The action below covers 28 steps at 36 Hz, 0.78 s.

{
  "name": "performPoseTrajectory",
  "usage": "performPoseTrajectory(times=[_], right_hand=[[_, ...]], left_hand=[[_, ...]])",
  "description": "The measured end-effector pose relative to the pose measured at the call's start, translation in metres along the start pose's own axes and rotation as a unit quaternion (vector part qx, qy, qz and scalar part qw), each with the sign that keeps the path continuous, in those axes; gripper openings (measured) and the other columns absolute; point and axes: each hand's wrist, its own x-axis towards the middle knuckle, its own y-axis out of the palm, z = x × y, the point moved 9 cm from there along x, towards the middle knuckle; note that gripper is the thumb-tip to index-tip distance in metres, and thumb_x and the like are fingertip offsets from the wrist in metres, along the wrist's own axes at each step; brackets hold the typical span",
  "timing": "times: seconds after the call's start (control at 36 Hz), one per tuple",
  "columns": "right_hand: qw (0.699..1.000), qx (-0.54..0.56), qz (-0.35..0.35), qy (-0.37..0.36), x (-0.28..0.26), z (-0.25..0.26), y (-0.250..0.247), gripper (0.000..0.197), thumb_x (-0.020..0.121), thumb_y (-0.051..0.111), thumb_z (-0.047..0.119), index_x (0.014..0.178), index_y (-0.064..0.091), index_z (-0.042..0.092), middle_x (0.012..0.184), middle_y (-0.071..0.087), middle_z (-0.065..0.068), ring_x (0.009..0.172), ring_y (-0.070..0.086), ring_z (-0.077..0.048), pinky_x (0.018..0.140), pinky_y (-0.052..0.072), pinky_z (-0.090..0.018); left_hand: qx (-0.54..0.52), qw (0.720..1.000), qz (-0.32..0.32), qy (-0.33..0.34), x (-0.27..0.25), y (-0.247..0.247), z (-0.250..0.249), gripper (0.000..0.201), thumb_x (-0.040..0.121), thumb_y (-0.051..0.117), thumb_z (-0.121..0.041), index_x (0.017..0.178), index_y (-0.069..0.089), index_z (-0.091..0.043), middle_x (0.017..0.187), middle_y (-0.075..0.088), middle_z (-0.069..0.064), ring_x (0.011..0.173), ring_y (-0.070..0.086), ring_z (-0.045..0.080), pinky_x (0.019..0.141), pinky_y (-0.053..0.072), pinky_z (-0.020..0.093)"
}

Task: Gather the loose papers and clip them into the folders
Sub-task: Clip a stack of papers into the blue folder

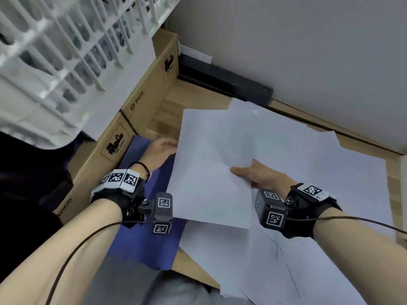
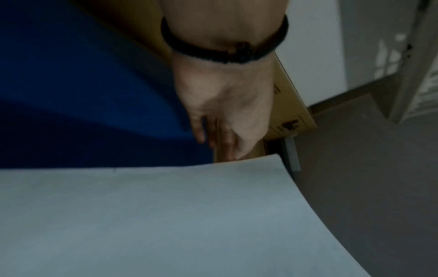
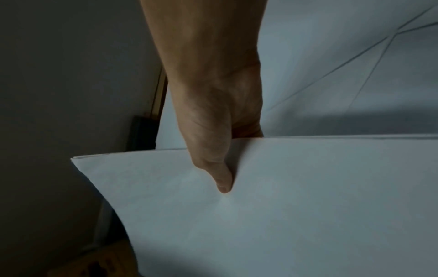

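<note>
A stack of white papers [image 1: 211, 168] is lifted above the wooden table [image 1: 169, 106]. My right hand [image 1: 244, 172] pinches its right edge, thumb [image 3: 224, 185] on top and the other fingers hidden underneath. My left hand [image 1: 164, 148] is at the stack's left edge, its straight fingers [image 2: 225, 142] touching the paper edge [image 2: 142, 215]. Under the left wrist a blue folder [image 1: 143, 245] lies flat on the table. More loose white sheets [image 1: 319, 172] are spread over the table to the right and toward me, some creased [image 3: 331, 65].
Brown cardboard boxes [image 1: 141, 100] line the table's left side, close to my left hand. A white slatted crate [image 1: 66, 51] stands above them at the upper left. A grey wall [image 1: 308, 51] and a black strip [image 1: 224, 82] bound the far edge.
</note>
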Motion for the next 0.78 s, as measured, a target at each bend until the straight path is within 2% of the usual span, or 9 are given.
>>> performPoseTrajectory(times=[0.06, 0.08, 0.17, 0.22, 0.31, 0.42, 0.5, 0.67, 0.78], right_hand=[[0.999, -0.026, 0.015, 0.012, 0.004, -0.002, 0.02, 0.035, 0.09, 0.064, 0.013, 0.124, 0.054, 0.011, 0.105, 0.069, -0.002, 0.092, 0.068, -0.018, 0.066, 0.058, -0.027], [0.999, -0.044, 0.016, 0.018, 0.007, -0.004, 0.03, 0.033, 0.09, 0.063, 0.012, 0.122, 0.054, 0.012, 0.103, 0.068, -0.001, 0.091, 0.067, -0.018, 0.069, 0.058, -0.029], [0.996, -0.087, -0.002, 0.036, 0.018, -0.014, 0.051, 0.037, 0.09, 0.064, 0.014, 0.125, 0.054, 0.009, 0.111, 0.067, -0.007, 0.1, 0.065, -0.026, 0.085, 0.054, -0.04], [0.994, -0.098, -0.005, 0.045, 0.025, -0.021, 0.066, 0.041, 0.089, 0.063, 0.015, 0.128, 0.052, 0.008, 0.116, 0.066, -0.01, 0.102, 0.064, -0.027, 0.084, 0.054, -0.039], [0.994, -0.089, 0.015, 0.059, 0.031, -0.033, 0.086, 0.045, 0.09, 0.064, 0.016, 0.131, 0.046, 0.013, 0.118, 0.065, -0.007, 0.1, 0.064, -0.025, 0.078, 0.055, -0.037], [0.995, -0.078, 0.01, 0.066, 0.035, -0.046, 0.096, 0.045, 0.09, 0.064, 0.017, 0.131, 0.047, 0.013, 0.118, 0.065, -0.007, 0.101, 0.064, -0.025, 0.084, 0.055, -0.039], [0.996, -0.07, -0.001, 0.055, 0.035, -0.051, 0.097, 0.046, 0.089, 0.063, 0.017, 0.132, 0.047, 0.013, 0.115, 0.066, -0.005, 0.098, 0.065, -0.022, 0.077, 0.055, -0.035], [0.996, -0.07, -0.018, 0.047, 0.029, -0.056, 0.094, 0.041, 0.089, 0.063, 0.013, 0.128, 0.051, 0.011, 0.105, 0.066, -0.006, 0.094, 0.065, -0.025, 0.087, 0.054, -0.04], [0.994, -0.087, -0.037, 0.05, 0.027, -0.054, 0.08, 0.036, 0.086, 0.064, 0.012, 0.12, 0.056, 0.002, 0.104, 0.067, -0.013, 0.089, 0.063, -0.029, 0.079, 0.051, -0.038]], left_hand=[[0.028, 0.997, -0.062, -0.033, -0.001, -0.028, 0.026, 0.033, 0.093, 0.056, -0.006, 0.126, 0.054, -0.004, 0.097, 0.06, -0.001, 0.076, 0.054, 0.009, 0.055, 0.044, 0.012], [0.044, 0.994, -0.091, -0.053, -0.004, -0.041, 0.039, 0.037, 0.092, 0.057, -0.005, 0.128, 0.051, -0.005, 0.107, 0.059, 0.002, 0.082, 0.056, 0.013, 0.059, 0.045, 0.016], [0.105, 0.981, -0.141, -0.083, -0.015, -0.069, 0.065, 0.048, 0.088, 0.06, -0.011, 0.134, 0.045, -0.014, 0.125, 0.048, 0.007, 0.105, 0.053, 0.025, 0.078, 0.05, 0.022], [0.174, 0.968, -0.149, -0.099, -0.022, -0.08, 0.081, 0.057, 0.086, 0.062, -0.02, 0.138, 0.04, -0.021, 0.143, 0.032, 0.007, 0.126, 0.04, 0.031, 0.102, 0.042, 0.035], [0.189, 0.965, -0.151, -0.105, -0.031, -0.085, 0.102, 0.07, 0.084, 0.065, -0.025, 0.145, 0.031, -0.02, 0.15, 0.027, 0.008, 0.135, 0.033, 0.032, 0.108, 0.035, 0.044], [0.143, 0.962, -0.189, -0.133, -0.045, -0.092, 0.13, 0.082, 0.078, 0.069, -0.048, 0.144, 0.034, -0.013, 0.144, 0.043, 0.007, 0.128, 0.045, 0.032, 0.103, 0.042, 0.046], [0.161, 0.955, -0.21, -0.133, -0.056, -0.097, 0.143, 0.079, 0.075, 0.069, -0.054, 0.138, 0.041, -0.013, 0.137, 0.051, 0.007, 0.124, 0.047, 0.032, 0.099, 0.045, 0.047], [0.145, 0.948, -0.262, -0.113, -0.064, -0.103, 0.135, 0.079, 0.063, 0.066, -0.072, 0.122, 0.051, -0.021, 0.118, 0.06, -0.001, 0.105, 0.058, 0.028, 0.091, 0.05, 0.046], [0.109, 0.956, -0.256, -0.093, -0.062, -0.096, 0.119, 0.058, 0.066, 0.063, -0.074, 0.086, 0.058, -0.02, 0.084, 0.064, -0.002, 0.075, 0.061, 0.026, 0.068, 0.051, 0.034]])
